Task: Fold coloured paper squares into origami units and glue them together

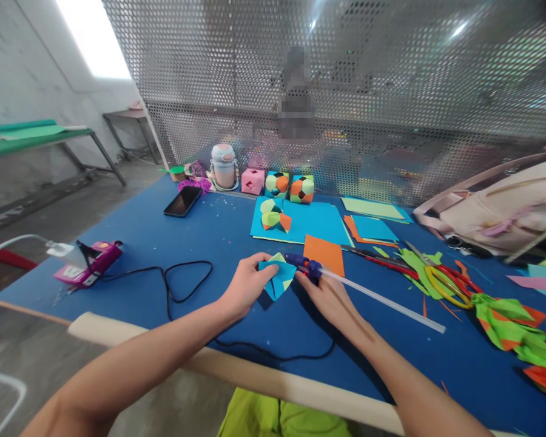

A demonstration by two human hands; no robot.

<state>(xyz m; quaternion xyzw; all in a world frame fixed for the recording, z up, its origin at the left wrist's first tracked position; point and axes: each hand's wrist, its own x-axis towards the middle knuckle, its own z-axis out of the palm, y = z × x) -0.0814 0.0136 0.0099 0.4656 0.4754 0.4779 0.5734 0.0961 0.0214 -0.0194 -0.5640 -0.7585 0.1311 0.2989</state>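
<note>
Between thumb and fingers, my left hand [250, 280] pinches a folded blue paper piece [279, 282] with a light green part at its top. My right hand [330, 298] is wrapped around a dark blue hot glue gun [313, 271], whose nozzle side faces the paper. A long clear glue stick [386, 300] juts from the gun's back toward the right. Just behind the gun lies an orange paper square [325, 255]. Farther back, a partly assembled green and orange paper piece [275, 217] rests on blue sheets [318, 222].
Scissors [448, 286] and paper scraps lie to the right, near a pale bag [495, 194]. Finished paper cubes [302, 188] and a bottle [224, 167] line the mesh panel. A phone [182, 201], power strip [88, 264] and black cord [164, 285] are at left.
</note>
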